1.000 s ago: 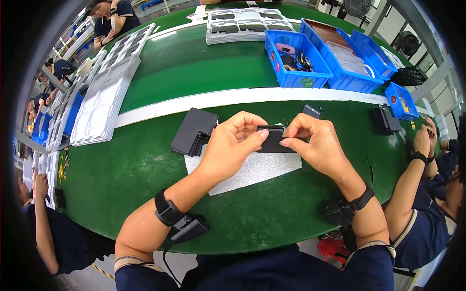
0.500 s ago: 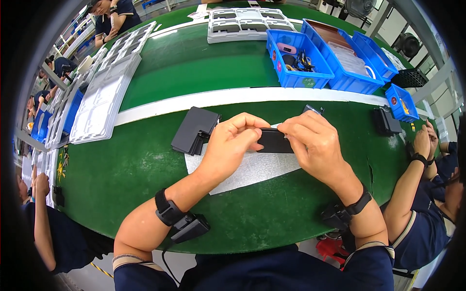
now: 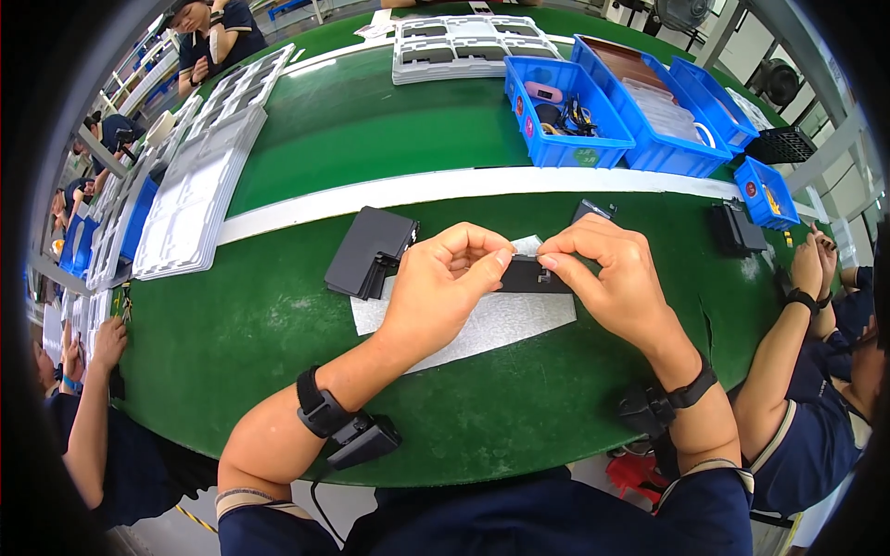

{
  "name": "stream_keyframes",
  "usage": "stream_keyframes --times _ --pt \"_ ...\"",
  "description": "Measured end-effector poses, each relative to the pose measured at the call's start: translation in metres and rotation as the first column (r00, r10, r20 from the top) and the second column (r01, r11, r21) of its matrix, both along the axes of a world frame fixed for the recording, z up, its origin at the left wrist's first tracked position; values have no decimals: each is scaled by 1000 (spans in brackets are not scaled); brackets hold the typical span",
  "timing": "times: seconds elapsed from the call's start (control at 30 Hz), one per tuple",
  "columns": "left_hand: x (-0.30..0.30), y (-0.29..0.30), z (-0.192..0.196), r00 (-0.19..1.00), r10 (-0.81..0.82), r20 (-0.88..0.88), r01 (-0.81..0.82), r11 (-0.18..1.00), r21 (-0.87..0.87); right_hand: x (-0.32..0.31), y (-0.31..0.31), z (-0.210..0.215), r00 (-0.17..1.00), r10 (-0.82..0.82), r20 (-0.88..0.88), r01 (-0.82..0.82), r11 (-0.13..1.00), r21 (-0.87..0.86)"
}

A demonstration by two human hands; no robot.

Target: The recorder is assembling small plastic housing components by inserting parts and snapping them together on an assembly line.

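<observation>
A flat black rectangular pack [image 3: 538, 279] with a small connector-like tab near its right end is held up between my hands, over a pale grey sheet [image 3: 464, 332]. My left hand [image 3: 445, 285] is closed, thumb and forefinger pinching at the pack's upper left edge. On the other side, my right hand [image 3: 614, 269] pinches near the upper right edge, close to the tab. Exactly what lies between the fingertips is too small to tell. Left of my left hand lies a stack of similar black packs [image 3: 369, 248], with small tabs along one side.
Beyond the white strip [image 3: 371, 195] stand blue bins [image 3: 579, 154] at the right. White trays [image 3: 199, 199] are stacked at the left, with another tray stack [image 3: 464, 65] at the back. More black packs [image 3: 737, 230] lie to the right. Co-workers sit on both sides.
The fingers of both hands have shifted along the pack's upper edge, and the tab now shows beside my right thumb. At the left, a co-worker's hand has reached onto the table.
</observation>
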State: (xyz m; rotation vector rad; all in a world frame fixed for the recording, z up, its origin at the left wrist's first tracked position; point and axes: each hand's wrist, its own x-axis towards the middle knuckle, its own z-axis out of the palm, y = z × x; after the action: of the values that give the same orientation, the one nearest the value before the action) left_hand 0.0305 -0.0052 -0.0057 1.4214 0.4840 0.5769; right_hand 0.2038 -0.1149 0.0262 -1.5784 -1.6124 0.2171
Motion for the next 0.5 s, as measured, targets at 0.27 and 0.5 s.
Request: stream_keyframes --times 0.27,0.5 --pt "2 -5 4 999 1 -53 4 996 91 -2 4 -3 961 7 278 -63 979 192" --pt "5 -1 3 994 21 -111 7 968 251 -10 5 -10 969 -39 245 -20 972 235"
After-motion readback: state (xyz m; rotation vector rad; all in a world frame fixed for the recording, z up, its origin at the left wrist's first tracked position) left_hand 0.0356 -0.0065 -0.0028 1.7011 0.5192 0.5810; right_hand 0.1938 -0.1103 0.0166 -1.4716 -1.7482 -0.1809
